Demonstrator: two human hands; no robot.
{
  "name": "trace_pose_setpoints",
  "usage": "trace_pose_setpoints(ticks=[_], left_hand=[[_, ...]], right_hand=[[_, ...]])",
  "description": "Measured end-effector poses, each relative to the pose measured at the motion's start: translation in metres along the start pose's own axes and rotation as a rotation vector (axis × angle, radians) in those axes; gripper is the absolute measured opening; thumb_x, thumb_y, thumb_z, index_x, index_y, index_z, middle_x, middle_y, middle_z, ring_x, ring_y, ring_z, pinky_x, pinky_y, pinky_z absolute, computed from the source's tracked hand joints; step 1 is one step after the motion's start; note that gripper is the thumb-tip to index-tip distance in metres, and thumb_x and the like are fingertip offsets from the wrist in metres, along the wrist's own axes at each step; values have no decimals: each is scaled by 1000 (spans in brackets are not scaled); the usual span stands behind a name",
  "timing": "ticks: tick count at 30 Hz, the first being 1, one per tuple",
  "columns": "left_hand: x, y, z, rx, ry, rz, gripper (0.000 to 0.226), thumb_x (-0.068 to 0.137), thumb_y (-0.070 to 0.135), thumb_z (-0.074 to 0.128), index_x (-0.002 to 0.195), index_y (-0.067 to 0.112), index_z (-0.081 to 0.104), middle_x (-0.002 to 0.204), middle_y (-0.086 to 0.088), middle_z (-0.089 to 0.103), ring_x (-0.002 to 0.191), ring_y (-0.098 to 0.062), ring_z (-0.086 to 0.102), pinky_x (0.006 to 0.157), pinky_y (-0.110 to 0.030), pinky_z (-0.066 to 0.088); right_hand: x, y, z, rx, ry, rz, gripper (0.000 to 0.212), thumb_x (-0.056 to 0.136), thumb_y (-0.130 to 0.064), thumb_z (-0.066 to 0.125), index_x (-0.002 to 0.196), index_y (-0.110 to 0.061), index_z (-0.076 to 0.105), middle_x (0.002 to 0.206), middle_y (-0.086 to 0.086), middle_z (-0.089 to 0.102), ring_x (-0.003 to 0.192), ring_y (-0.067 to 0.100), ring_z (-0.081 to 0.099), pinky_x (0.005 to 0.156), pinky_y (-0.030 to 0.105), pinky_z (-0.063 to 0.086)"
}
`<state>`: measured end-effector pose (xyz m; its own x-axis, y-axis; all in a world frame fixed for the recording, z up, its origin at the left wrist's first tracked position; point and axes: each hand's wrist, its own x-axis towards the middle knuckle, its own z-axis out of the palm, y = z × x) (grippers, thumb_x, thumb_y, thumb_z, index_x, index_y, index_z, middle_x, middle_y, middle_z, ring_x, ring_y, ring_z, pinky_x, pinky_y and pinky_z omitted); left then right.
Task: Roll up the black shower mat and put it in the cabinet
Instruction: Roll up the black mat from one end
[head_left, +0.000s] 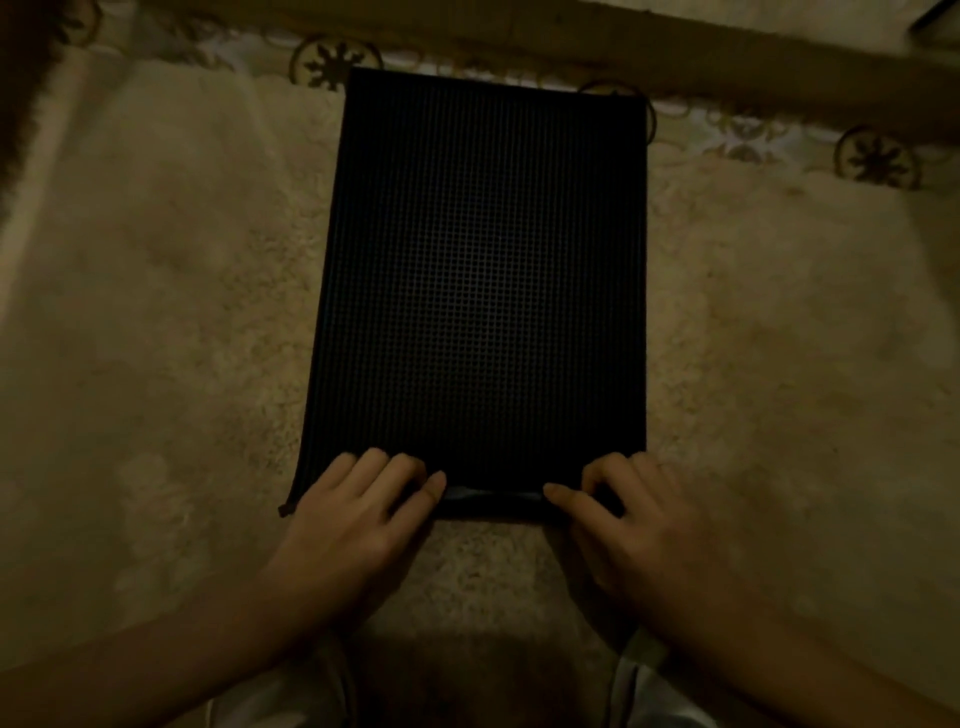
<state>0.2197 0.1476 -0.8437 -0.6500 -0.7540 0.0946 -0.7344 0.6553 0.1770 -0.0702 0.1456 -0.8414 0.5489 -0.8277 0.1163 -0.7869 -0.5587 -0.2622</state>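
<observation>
Two hands, left hand (358, 512) and right hand (631, 525), apparently curl one black mat (483, 280).

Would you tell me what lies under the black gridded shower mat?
The black gridded shower mat lies on a shaggy beige rug; patterned floor shows beyond. Anything directly beneath is covered.

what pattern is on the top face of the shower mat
The black shower mat has a fine grid of small square holes, seen in the head view.

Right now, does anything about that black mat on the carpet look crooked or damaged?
Nothing stands out. The black mat lies flat on the carpet; only its near edge curls up, under the left hand and right hand.
</observation>
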Motion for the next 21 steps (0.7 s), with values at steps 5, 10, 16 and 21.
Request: trace_pose_setpoints(ticks=[5, 10, 16, 21], left_hand=[[-14, -3, 14, -159, 35, 4, 30, 93, 19, 59, 112, 0, 72, 98, -16, 67, 76, -28, 61, 61, -41, 51], [-7, -16, 14, -227, 39, 63, 28, 94, 27, 66, 109, 4, 73, 99, -11, 65, 79, -23, 59, 67, -38, 51], [-2, -23, 16, -259, 49, 118, 27, 97, 27, 66, 114, 6, 72, 104, -7, 69, 83, -21, 62, 73, -34, 53], [-4, -32, 12, -239, -4, 186, 38, 108, 28, 35, 139, 18, 53, 110, -6, 67, 84, -21, 54, 68, -31, 51]], right_hand=[[2, -18, 6, -40, -2, 2, 11, 84, -6, 63, 88, -10, 73, 80, 5, 61, 65, 21, 52, 53, 31, 41], [-4, -20, 16, -78, 72, 23, 12, 90, -5, 60, 88, -8, 71, 78, 9, 62, 61, 23, 52, 49, 35, 42], [-2, -15, 27, -28, 151, 20, 7, 90, -8, 57, 95, -11, 60, 77, 7, 61, 62, 24, 52, 53, 36, 40], [4, 7, 27, 57, 142, -127, 17, 92, -19, 60, 107, -13, 61, 79, 5, 64, 65, 20, 51, 51, 34, 42]])
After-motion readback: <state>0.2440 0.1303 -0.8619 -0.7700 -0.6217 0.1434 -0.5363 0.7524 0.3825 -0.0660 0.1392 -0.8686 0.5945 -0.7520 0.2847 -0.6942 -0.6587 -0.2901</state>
